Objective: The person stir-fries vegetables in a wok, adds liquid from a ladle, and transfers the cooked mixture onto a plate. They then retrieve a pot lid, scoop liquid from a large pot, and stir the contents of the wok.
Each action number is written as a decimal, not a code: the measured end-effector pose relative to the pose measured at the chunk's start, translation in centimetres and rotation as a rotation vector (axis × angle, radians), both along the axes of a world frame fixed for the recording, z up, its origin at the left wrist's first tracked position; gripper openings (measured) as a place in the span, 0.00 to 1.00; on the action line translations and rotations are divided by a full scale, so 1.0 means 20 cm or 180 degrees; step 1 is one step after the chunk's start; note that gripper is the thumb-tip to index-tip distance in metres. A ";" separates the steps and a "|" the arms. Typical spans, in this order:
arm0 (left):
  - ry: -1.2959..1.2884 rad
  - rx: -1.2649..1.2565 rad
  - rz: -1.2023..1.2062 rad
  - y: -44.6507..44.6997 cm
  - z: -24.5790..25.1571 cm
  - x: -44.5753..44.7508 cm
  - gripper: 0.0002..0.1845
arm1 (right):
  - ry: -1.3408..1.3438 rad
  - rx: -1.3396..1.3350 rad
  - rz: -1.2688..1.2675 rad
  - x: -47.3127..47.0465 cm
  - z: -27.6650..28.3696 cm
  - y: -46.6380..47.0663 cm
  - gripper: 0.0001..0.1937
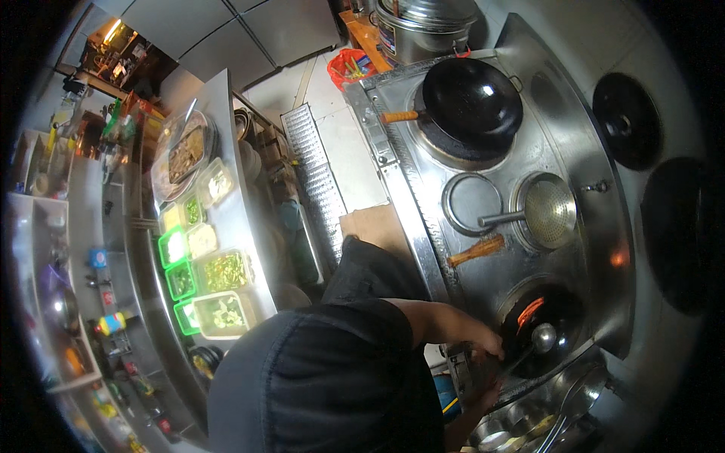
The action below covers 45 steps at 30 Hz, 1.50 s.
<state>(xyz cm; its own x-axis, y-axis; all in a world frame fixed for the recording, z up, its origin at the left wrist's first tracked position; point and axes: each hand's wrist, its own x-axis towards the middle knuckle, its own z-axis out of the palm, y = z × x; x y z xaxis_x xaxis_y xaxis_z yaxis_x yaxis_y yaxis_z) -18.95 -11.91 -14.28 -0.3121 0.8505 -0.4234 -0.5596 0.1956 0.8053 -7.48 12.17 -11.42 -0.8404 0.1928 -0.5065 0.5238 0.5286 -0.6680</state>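
Observation:
A black wok (558, 303) sits on the stove at the lower right, with a glowing orange-red streak on its dark inside. At its near rim is my left hand (488, 344), fingers bent down; whether they grip the rim or a handle is unclear. My right hand (491, 390), blurred and lower in view, is closed around the handle of a metal ladle (544, 338), whose bowl is inside the wok. My forearm and black sleeve hide part of the stove's front edge.
Further along the steel stove (481, 266) are a wooden-handled wok (473, 102), a perforated strainer (548, 212) over a pot and a bamboo brush (476, 251). Metal bowls (493, 433) stand beside the stove. Behind me, a counter (226, 136) holds food containers (224, 272).

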 end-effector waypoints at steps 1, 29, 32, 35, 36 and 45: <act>0.0085 0.0010 -0.0105 -0.06 0.00 0.01 0.15 | -0.0259 0.0119 -0.0396 -0.01 -0.03 -0.01 0.21; 0.2185 -0.3700 0.2730 -5.08 0.70 -1.05 0.19 | 0.0663 -0.2299 0.1481 -2.68 0.67 -5.08 0.20; 0.2111 -0.3597 0.3037 -5.30 0.79 -1.16 0.18 | 0.0285 -0.2607 0.1736 -2.77 0.65 -5.34 0.21; 0.1922 -0.3754 0.3170 -5.55 0.78 -1.23 0.17 | -0.0175 -0.2309 0.2588 -2.73 0.70 -5.48 0.20; 0.1876 -0.3874 0.3194 -5.64 0.77 -1.26 0.17 | -0.0158 -0.2433 0.2702 -2.73 0.75 -5.50 0.19; 0.2896 -0.4505 0.2976 -6.51 0.92 -2.22 0.20 | 0.1278 -0.3521 0.1947 -3.24 1.69 -6.16 0.32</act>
